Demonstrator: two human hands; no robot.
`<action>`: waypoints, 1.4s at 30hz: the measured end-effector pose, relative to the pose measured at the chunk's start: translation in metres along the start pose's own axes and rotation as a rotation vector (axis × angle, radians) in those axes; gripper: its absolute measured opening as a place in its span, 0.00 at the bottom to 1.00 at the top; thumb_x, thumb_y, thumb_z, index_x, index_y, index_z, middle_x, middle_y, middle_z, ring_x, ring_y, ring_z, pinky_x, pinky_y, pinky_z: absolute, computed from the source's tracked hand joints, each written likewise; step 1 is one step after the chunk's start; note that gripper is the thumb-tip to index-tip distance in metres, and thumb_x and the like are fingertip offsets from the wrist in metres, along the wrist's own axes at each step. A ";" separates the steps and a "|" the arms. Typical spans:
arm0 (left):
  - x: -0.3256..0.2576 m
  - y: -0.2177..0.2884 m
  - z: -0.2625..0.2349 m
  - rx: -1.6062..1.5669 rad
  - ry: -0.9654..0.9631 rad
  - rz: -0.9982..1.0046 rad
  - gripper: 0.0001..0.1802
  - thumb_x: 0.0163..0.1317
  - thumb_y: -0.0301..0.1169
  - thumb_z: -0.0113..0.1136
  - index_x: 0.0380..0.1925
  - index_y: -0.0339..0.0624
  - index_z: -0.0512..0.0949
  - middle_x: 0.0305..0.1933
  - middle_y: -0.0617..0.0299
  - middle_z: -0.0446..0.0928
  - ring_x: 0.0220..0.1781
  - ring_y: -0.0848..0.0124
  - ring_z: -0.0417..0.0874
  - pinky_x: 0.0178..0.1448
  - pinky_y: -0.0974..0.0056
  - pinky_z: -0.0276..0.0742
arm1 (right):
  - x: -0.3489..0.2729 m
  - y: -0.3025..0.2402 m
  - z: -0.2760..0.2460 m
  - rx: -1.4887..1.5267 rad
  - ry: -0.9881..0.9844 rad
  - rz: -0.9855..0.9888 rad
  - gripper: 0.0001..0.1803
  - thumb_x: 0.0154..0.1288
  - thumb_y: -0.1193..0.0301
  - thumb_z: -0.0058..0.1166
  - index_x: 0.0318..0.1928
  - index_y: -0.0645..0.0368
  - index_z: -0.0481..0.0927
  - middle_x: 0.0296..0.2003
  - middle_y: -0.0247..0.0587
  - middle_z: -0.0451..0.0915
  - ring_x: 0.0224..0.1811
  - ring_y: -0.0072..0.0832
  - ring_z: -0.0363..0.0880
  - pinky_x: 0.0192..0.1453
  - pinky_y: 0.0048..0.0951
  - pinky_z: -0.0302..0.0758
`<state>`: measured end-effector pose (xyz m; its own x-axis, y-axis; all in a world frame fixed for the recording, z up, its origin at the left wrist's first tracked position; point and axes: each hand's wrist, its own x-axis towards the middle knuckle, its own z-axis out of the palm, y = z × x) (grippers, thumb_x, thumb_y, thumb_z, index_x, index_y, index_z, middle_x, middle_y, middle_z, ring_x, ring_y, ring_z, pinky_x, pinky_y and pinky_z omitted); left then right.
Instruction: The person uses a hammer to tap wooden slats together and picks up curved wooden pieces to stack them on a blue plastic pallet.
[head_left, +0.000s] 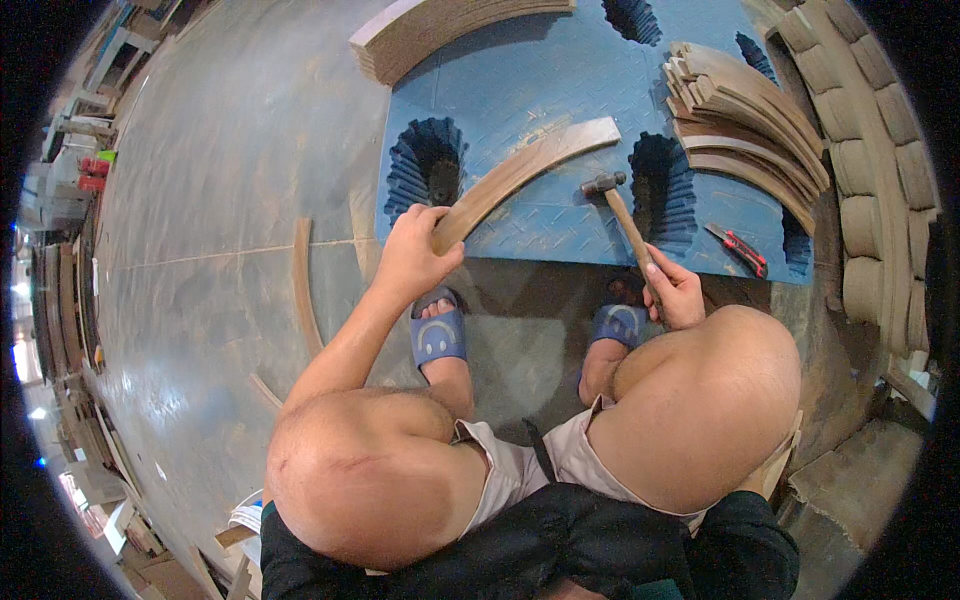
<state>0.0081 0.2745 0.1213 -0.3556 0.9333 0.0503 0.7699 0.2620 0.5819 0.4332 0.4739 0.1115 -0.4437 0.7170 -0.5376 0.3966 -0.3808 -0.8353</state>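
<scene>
My left hand [418, 248] is closed around the near end of a curved wooden strip [530, 160], which arcs away to the right over a blue plastic pallet [530, 235]. In my right hand [677, 293] is a hammer [628, 222], gripped by its wooden handle. The hammer's dark metal head is just above the pallet, beside one of its ribbed holes and apart from the strip's far end. A red and black utility knife [738, 250] lies on the pallet's near right part.
Stacked curved wooden pieces [745, 120] sit at the pallet's right, and another curved stack [455, 35] at its far left. A loose curved strip [305, 280] lies on the floor to the left. Bundled curved pieces [862, 215] line the right side.
</scene>
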 end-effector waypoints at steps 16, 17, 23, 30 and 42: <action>-0.063 -0.046 -0.063 0.246 0.495 0.036 0.30 0.58 0.16 0.75 0.59 0.47 0.78 0.57 0.53 0.85 0.55 0.44 0.90 0.51 0.44 0.87 | 0.012 0.004 -0.005 -0.001 -0.032 0.020 0.31 0.88 0.63 0.65 0.85 0.50 0.78 0.26 0.33 0.82 0.20 0.21 0.75 0.25 0.29 0.73; -0.069 -0.044 -0.063 0.262 0.472 -0.001 0.28 0.58 0.16 0.73 0.59 0.47 0.80 0.59 0.54 0.86 0.58 0.44 0.90 0.55 0.45 0.87 | 0.011 0.007 -0.014 -0.023 -0.043 0.013 0.31 0.88 0.63 0.65 0.85 0.51 0.77 0.27 0.34 0.82 0.20 0.21 0.76 0.24 0.29 0.73; -0.132 -0.069 -0.040 0.086 0.719 -0.262 0.28 0.62 0.15 0.67 0.64 0.44 0.85 0.57 0.50 0.87 0.59 0.47 0.90 0.62 0.49 0.87 | 0.008 -0.006 -0.043 -0.209 0.026 -0.168 0.27 0.83 0.70 0.69 0.77 0.63 0.80 0.32 0.31 0.84 0.25 0.18 0.78 0.25 0.26 0.73; -0.245 -0.110 0.007 0.072 0.685 -0.769 0.33 0.64 0.37 0.84 0.69 0.46 0.86 0.60 0.51 0.86 0.62 0.49 0.87 0.67 0.47 0.83 | 0.027 -0.176 -0.055 -0.849 0.081 -0.971 0.27 0.82 0.81 0.65 0.77 0.65 0.81 0.71 0.49 0.87 0.73 0.36 0.86 0.79 0.37 0.78; -0.270 -0.145 0.038 0.339 0.569 -0.822 0.36 0.65 0.48 0.83 0.72 0.53 0.87 0.67 0.55 0.84 0.70 0.53 0.82 0.74 0.45 0.76 | 0.018 -0.276 0.201 -0.863 -0.470 -0.871 0.21 0.88 0.73 0.60 0.75 0.60 0.80 0.53 0.38 0.88 0.56 0.25 0.83 0.64 0.34 0.81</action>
<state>0.0127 -0.0064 -0.0078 -0.9638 0.2073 0.1679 0.2554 0.8984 0.3573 0.1542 0.4738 0.3089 -0.9800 0.1989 0.0023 0.1445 0.7199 -0.6789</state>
